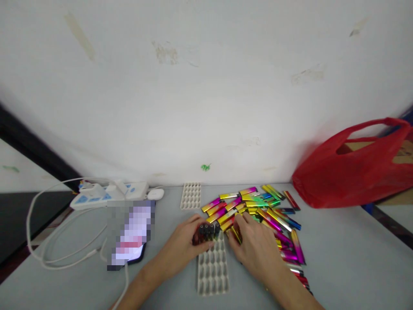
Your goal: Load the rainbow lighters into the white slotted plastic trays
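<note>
My left hand [187, 239] is closed around several lighters [209, 230], their black ends with small round holes facing up. It holds them over the far end of a pale tray [213, 271] with rows of oblong pockets. At the near edge of a loose pile of shiny, metallic-coloured lighters [248, 202], my right hand [253, 241] has its thumb and fingers closed on a yellow lighter [236, 234]. My fingers partly hide that lighter. The pile spreads behind and to the right of my right hand, in yellow, purple, green, blue and red.
A second pale tray [191, 195] lies near the wall. To the left are a phone [137, 234], a white power strip [109, 194], a white charger [155, 194] and looping white cables [72, 260]. A red plastic bag [345, 172] stands at the right.
</note>
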The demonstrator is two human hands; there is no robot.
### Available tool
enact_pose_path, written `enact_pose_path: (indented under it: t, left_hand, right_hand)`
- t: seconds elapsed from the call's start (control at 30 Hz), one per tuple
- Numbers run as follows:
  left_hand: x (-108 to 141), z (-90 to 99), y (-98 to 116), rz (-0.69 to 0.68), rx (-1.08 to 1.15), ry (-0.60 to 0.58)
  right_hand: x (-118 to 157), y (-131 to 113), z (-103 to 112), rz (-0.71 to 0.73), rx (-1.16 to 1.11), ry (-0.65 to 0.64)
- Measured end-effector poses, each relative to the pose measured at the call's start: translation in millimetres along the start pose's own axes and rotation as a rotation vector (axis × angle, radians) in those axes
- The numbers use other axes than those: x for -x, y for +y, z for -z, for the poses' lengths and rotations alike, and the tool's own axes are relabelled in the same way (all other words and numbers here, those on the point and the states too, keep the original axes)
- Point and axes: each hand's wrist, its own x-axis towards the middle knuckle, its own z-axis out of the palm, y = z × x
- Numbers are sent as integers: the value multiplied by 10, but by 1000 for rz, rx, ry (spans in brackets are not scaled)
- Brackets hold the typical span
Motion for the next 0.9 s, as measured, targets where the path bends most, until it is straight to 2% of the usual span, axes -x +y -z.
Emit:
enact_pose_path:
  t: [0.47,0.6,0.73,0.83,0.9]
  left_hand:
    - [3,-1,7,5,-16,-1]
    - [5,-11,3,17,-4,3]
    - [6,-11,8,4,-1,-1]
    - [-3,-3,24,26,-20,0]
    - [-6,-1,24,36,-38,7]
  right_hand:
    - [52,-120,45,24,-17,-187]
    - [65,-106,-2,27,-59,-169]
    - [37,-31,-17,-5,-320,-65]
    - [-24,59,-11,-102,-684,60]
    - [-71,114,-9,-186,-969,90]
